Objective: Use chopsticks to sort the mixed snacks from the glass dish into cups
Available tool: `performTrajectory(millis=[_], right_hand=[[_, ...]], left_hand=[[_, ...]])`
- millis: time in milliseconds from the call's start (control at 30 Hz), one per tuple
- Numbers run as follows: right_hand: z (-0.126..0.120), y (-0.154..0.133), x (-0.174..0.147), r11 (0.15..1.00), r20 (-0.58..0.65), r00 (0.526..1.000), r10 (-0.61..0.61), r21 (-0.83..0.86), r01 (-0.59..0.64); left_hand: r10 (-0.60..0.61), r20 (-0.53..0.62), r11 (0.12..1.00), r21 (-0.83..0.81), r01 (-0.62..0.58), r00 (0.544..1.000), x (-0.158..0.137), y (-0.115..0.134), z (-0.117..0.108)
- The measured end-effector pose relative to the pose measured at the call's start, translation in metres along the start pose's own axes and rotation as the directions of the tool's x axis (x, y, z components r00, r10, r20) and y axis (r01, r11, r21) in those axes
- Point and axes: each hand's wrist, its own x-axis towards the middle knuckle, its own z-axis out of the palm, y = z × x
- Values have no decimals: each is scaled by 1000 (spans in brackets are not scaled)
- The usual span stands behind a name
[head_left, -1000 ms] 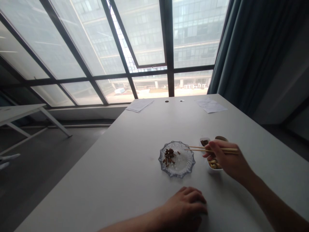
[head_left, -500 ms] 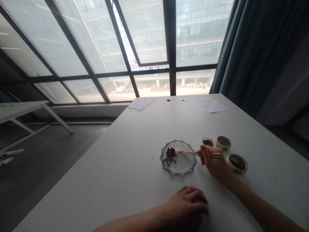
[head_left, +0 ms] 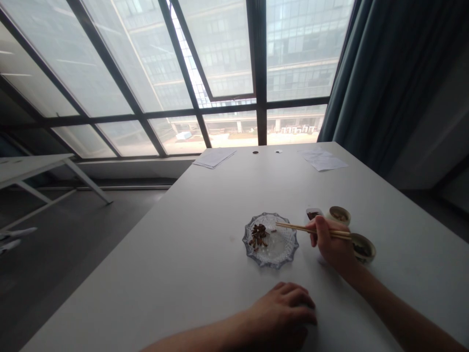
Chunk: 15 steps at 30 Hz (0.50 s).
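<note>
My right hand (head_left: pixel 331 242) is closed around a pair of wooden chopsticks (head_left: pixel 295 227). Their tips are over the right part of a clear glass plate (head_left: pixel 291 252) with a scalloped rim, and nothing shows between them. Several small dark brown pieces (head_left: pixel 258 234) lie heaped on the plate's left half, with one small piece (head_left: pixel 273 231) apart at their right. My left hand (head_left: pixel 282 308) rests on the table in front of the plate, holding nothing, its fingers loosely bent and apart. Beyond my right hand are a small white dish (head_left: pixel 309 211) of dark bits and two round bowls, partly hidden.
The back bowl (head_left: pixel 340 214) holds light brown pieces; the nearer bowl (head_left: pixel 372 250) holds dark ones. On the white table (head_left: pixel 176 249), paper sheets lie at the far left (head_left: pixel 214 158) and far right (head_left: pixel 324 160). Windows and a dark curtain (head_left: pixel 370 88) stand behind.
My right hand has moved right, drawing the chopstick tips back from the heap. A small piece now lies apart on the plate where the tips were. The left hand stays put.
</note>
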Motion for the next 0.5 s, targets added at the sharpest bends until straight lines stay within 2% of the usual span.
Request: performTrajectory(millis=[100,233,367,500], right_hand=[[-9,-9,6,999,116,992,44,-5,-44],[-17,-10,13,982,287,944,162,44,-182],[-16,0,17,970,329,918,220,29,-243],[-11,10,21,943,314,908,277,94,-320]], left_hand=[[-4,10,1000,-11,4,1000,0,0,0],[-8,15,1000,-12,8,1000,0,0,1],[-3,-1,1000,-1,3,1000,-1,-1,3],[14,-11,1000,9,-14,1000,-1,-2,3]])
